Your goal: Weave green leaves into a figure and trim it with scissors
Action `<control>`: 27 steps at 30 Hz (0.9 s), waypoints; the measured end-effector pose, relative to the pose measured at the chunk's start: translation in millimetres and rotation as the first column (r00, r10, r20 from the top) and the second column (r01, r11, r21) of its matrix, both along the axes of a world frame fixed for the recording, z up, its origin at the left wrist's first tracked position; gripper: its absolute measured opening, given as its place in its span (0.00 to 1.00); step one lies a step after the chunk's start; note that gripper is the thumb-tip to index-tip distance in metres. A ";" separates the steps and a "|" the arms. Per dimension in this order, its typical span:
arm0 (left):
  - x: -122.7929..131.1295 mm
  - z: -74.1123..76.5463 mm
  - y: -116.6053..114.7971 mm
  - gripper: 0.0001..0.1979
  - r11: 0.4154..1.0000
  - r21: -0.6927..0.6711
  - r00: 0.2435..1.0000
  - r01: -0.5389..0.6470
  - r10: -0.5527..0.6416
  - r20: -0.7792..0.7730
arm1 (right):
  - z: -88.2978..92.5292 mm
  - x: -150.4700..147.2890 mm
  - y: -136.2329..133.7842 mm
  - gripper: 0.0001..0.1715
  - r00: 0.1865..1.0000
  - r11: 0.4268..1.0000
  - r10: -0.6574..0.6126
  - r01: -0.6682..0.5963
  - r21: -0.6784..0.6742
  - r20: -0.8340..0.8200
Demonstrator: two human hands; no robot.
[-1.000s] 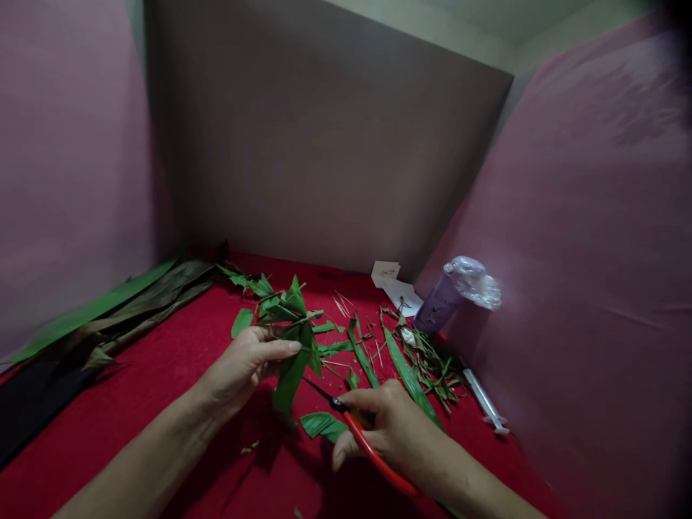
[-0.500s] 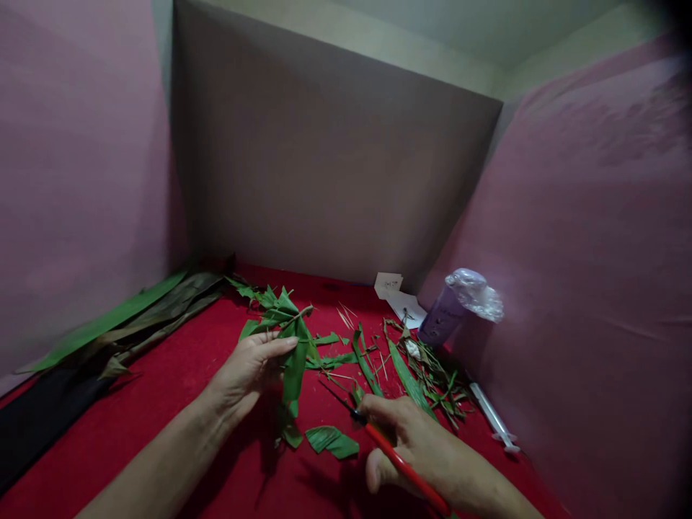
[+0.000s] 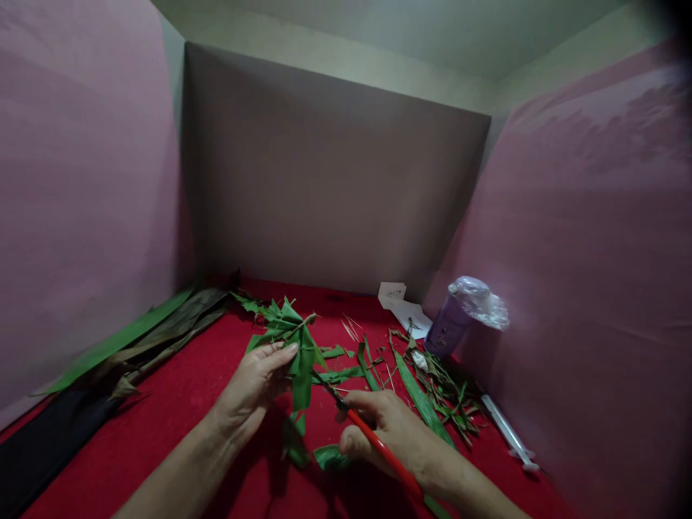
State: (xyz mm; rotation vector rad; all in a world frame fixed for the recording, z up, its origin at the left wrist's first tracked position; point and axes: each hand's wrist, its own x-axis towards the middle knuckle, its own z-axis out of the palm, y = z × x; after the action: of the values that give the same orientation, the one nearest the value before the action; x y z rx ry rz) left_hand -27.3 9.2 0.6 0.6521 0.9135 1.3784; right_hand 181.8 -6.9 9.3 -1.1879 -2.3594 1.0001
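Observation:
My left hand (image 3: 259, 378) pinches a bundle of green leaves (image 3: 289, 328), its thumb pressed over the folded strips. A woody stem stub sticks out at the top, and a long leaf strip hangs below the thumb. In my right hand (image 3: 386, 429) are red-handled scissors (image 3: 378, 443), their thin dark blades pointing up and left. The blade tips are close beside the hanging strip; whether they touch it I cannot tell. Beneath the hands, a cut leaf piece (image 3: 329, 456) lies on the red cloth (image 3: 189, 404), partly hidden by my right thumb.
Leaf strips (image 3: 424, 396) and a heap of stems and clippings (image 3: 448, 389) lie to the right. A purple bottle (image 3: 447, 324) with clear plastic, white papers (image 3: 411, 318) and a syringe (image 3: 508, 430) stand near the right wall. Long leaves (image 3: 124, 339) and black cloth (image 3: 54, 440) lie left. Thin sticks (image 3: 350, 328) lie behind.
My right hand has moved left with the scissors, bringing the blades close to the leaf strip. My left hand keeps its hold on the bundle. The view has tilted up slightly.

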 end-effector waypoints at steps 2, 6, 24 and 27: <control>-0.4 0.5 -0.7 0.05 1.000 -0.002 1.000 -0.013 0.013 -0.009 | 0.6 -1.2 2.3 0.23 1.000 1.000 0.015 -0.015 -0.008 -0.004; -0.5 1.6 -0.9 0.05 0.999 -0.010 0.999 -0.042 0.042 -0.014 | -4.0 -1.4 6.7 0.23 1.000 1.000 -0.004 0.004 -0.014 -0.023; 3.4 -5.8 -1.9 0.06 0.997 -0.007 0.991 0.081 -0.081 -0.109 | -22.5 4.0 6.1 0.17 0.982 0.989 -0.066 0.040 -0.145 -0.175; 3.7 -7.2 -1.2 0.07 0.996 -0.008 0.989 0.093 -0.093 -0.114 | -22.2 4.2 5.3 0.19 0.977 0.988 -0.078 0.049 -0.149 -0.199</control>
State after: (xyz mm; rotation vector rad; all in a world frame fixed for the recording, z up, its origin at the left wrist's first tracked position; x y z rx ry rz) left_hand -23.6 8.0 -6.6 0.7681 0.9635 1.2669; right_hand 186.0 -1.7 -12.9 -1.1430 -2.1081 1.2253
